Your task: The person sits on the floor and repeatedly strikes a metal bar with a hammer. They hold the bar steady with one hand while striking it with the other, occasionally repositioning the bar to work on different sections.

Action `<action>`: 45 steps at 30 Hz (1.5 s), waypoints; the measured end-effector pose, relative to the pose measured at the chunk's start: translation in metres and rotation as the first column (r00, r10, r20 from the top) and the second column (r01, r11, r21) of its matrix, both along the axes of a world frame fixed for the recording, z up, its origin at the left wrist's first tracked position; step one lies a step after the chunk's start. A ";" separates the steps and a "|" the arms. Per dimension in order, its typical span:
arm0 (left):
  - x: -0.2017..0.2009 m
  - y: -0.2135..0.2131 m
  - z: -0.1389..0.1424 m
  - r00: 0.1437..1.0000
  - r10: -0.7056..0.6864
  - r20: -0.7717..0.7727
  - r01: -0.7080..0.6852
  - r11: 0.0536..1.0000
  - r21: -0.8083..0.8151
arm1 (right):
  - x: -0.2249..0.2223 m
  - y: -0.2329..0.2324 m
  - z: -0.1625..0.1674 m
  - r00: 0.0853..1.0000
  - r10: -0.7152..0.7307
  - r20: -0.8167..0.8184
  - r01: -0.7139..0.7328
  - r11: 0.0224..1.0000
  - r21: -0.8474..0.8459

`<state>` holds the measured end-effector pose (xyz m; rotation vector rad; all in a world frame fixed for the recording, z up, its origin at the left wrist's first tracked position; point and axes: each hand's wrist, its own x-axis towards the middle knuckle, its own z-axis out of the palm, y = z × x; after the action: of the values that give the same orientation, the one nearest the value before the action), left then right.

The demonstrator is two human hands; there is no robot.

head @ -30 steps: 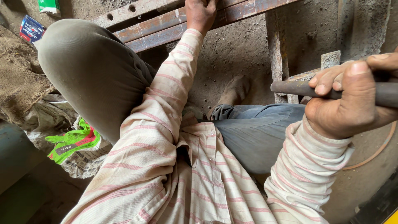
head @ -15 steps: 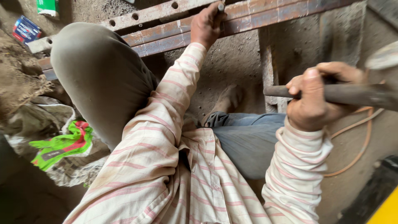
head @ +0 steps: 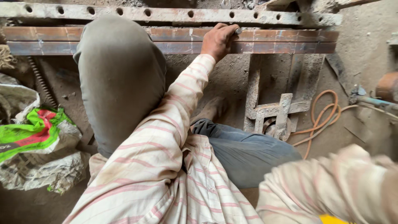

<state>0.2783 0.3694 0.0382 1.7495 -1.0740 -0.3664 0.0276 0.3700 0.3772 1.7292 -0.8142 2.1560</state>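
A rough metal workshop: rusty steel bars [head: 265, 41] across the top, dirt floor [head: 365, 58], orange hose [head: 321, 118] at right.

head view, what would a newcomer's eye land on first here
First, the left hand stretched forward, pressing a small metal tool onto the rusty steel bars across the top. Next, the bright green and red sack on the dusty floor at left, and the orange hose looped at right.

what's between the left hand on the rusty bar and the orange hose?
Head view: below the left hand on the rusty flat bar, a welded metal bracket on dusty ground sits before the orange hose.
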 end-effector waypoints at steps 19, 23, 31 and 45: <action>0.038 -0.003 -0.005 0.763 0.102 -0.639 -0.185 0.981 -0.063 | 0.026 0.074 -0.149 0.802 0.196 0.564 -0.594 0.355 0.722; 0.028 0.021 0.008 0.841 0.140 -0.522 -0.141 0.989 0.037 | 0.032 0.088 -0.137 0.760 0.245 0.601 -0.646 0.373 0.665; -0.003 0.021 -0.004 0.899 0.024 -0.438 -0.019 1.000 0.016 | 0.005 0.107 -0.148 0.775 0.282 0.565 -0.631 0.312 0.710; -0.018 0.019 -0.026 0.969 0.051 -0.240 -0.039 0.998 0.054 | 0.002 0.110 -0.148 0.769 0.309 0.560 -0.630 0.214 0.747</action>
<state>0.2606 0.3881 0.0126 1.7181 -0.8553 -0.5658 0.0293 0.4797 0.2289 2.4187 -2.1942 2.6031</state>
